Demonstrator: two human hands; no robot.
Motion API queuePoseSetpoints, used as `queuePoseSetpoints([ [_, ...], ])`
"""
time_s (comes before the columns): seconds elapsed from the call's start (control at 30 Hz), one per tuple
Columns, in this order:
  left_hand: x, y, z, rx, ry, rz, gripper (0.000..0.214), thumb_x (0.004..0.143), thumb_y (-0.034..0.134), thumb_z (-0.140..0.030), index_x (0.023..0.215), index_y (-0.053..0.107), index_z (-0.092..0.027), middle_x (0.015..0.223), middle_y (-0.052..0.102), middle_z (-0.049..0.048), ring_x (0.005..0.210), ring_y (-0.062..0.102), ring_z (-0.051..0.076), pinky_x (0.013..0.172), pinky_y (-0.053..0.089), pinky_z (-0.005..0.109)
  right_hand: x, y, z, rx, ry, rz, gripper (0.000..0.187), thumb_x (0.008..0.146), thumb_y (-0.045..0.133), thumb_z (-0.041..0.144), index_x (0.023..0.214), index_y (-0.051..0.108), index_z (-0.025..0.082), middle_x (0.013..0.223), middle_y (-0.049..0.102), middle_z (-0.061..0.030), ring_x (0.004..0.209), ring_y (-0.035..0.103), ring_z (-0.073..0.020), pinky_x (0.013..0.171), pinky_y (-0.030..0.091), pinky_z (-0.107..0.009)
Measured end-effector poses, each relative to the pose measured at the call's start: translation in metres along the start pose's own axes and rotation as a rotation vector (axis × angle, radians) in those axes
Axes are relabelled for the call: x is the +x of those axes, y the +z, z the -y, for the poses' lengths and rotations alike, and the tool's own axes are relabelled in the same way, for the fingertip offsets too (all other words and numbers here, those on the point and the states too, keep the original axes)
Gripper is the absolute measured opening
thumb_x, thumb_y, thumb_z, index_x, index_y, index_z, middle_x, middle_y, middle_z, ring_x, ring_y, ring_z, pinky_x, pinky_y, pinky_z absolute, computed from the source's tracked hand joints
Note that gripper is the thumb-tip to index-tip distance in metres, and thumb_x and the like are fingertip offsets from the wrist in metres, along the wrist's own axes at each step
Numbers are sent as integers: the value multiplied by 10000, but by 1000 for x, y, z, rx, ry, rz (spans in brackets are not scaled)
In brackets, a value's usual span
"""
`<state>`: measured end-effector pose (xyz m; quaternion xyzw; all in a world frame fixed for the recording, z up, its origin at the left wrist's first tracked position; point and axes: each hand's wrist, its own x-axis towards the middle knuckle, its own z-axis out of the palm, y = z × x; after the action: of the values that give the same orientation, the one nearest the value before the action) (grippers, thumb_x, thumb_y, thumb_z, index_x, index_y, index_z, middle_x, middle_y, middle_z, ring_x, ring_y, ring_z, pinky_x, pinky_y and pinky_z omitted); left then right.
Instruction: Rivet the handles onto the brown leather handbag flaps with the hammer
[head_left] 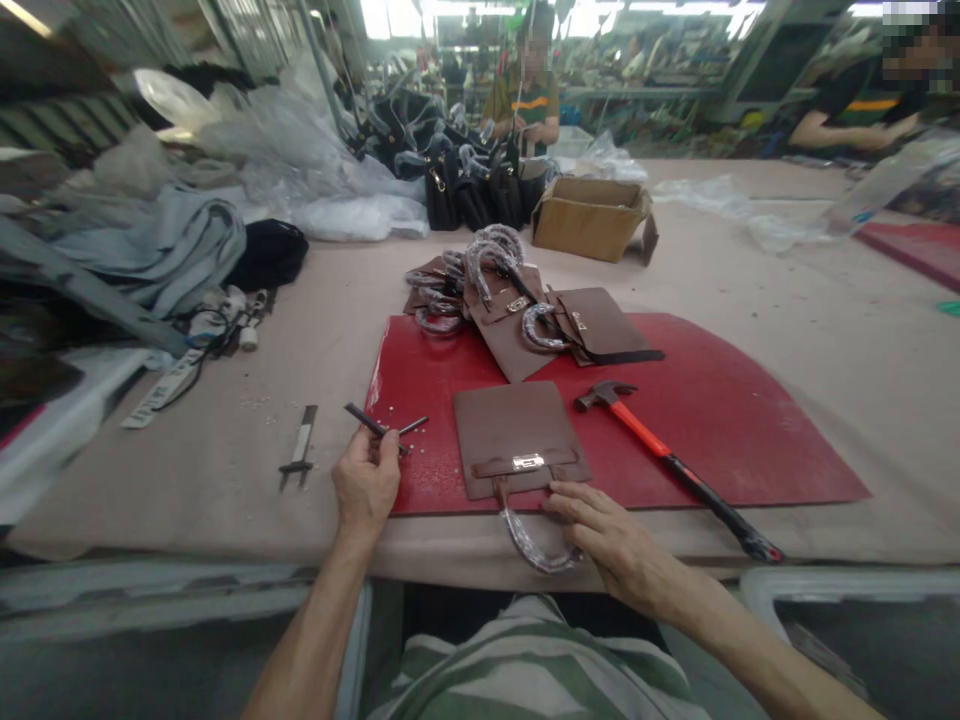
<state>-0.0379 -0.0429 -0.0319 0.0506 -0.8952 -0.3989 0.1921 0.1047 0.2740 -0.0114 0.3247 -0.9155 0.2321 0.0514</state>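
My left hand is closed in a pinch on a thin dark metal rod, like a hand punch, over the left edge of the red mat. A second slim dark rod shows just beside the fingertips. My right hand has its fingers stretched out on the lower right edge of a brown leather bag panel, beside its plastic-wrapped handle. The panel lies flat with a silver clasp. To its right rests a claw hammer with an orange and black handle.
More brown bag pieces with wrapped handles are heaped behind. A fork-shaped metal tool lies to the left. Farther back are a cardboard box, black bags and plastic wrap. Two people work across the table.
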Motion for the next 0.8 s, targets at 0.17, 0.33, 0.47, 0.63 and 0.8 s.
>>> queuePoseSetpoints([
  [0.17,0,-1,0,-7,10,3,248,843,569,-399,838,679,-177,681,698,35,635,658,177,627,465,250,-9,11,9,-85,-7,-114,333,856,401,3,1054,619,158,1256,643,-137,1324,459,-255,1043,433,-464],
  [0.33,-1,0,1,-19,11,14,248,851,568,-403,857,679,-181,662,689,22,624,657,174,636,464,254,13,30,40,-219,35,-90,328,911,410,64,1163,608,135,1129,683,-133,1108,542,-259,934,416,-430],
  [0.47,0,-1,2,-3,4,15,244,853,565,-402,851,679,-187,645,685,18,632,664,181,655,466,263,50,38,72,-245,66,23,188,918,506,135,1076,609,135,948,669,-99,839,525,-230,774,391,-389],
  [0.63,2,-2,3,-38,-19,53,259,851,554,-417,841,672,-187,635,681,13,606,657,178,651,473,265,93,49,85,-261,113,73,82,901,544,129,962,597,142,881,645,-86,771,516,-222,726,377,-376],
  [0.8,2,-2,0,-17,-10,50,282,841,547,-434,834,669,-180,645,687,30,632,664,195,650,473,276,144,61,69,-195,320,-23,115,948,552,227,979,617,137,937,659,-114,849,596,-241,745,441,-362],
])
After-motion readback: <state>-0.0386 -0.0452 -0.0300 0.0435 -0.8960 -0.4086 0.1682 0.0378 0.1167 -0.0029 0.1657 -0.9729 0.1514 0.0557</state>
